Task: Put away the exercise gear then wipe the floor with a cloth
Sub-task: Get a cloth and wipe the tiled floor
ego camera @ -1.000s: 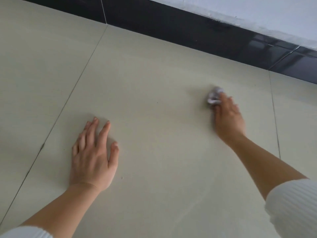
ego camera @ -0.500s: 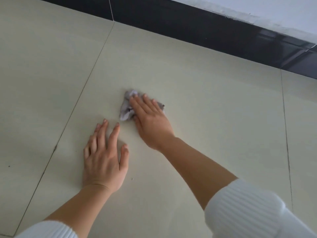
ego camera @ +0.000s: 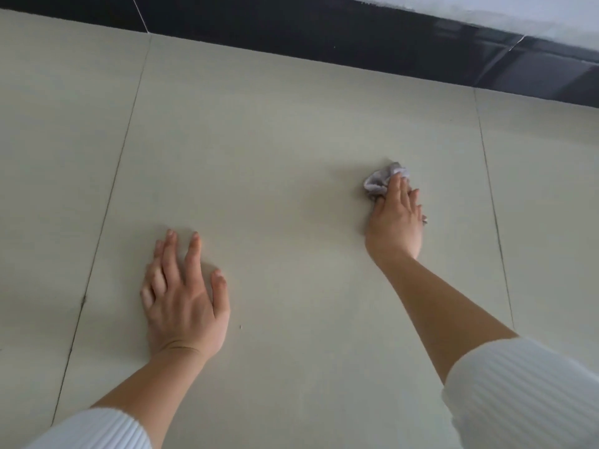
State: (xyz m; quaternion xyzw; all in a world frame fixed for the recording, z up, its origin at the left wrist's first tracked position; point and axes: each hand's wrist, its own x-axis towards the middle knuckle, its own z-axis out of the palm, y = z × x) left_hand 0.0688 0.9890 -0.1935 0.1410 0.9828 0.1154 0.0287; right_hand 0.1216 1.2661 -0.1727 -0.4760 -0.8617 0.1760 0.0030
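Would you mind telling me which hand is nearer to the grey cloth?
Right. The right hand presses on the grey cloth; the left hand lies flat on the floor, well apart from it.

Floor (ego camera: pixel 291 140): large pale beige tiles with thin dark grout lines (ego camera: pixel 123 150). A glossy black skirting band (ego camera: pixel 324 37) crosses the top of the frame; white wall (ego camera: pixel 534 14) at upper right. Lighting soft, even

Your small grey cloth (ego camera: pixel 382 181), crumpled into a wad, pressed flat on the pale tiled floor (ego camera: pixel 275 157), half hidden under your right hand (ego camera: pixel 397 222), near the dark skirting.
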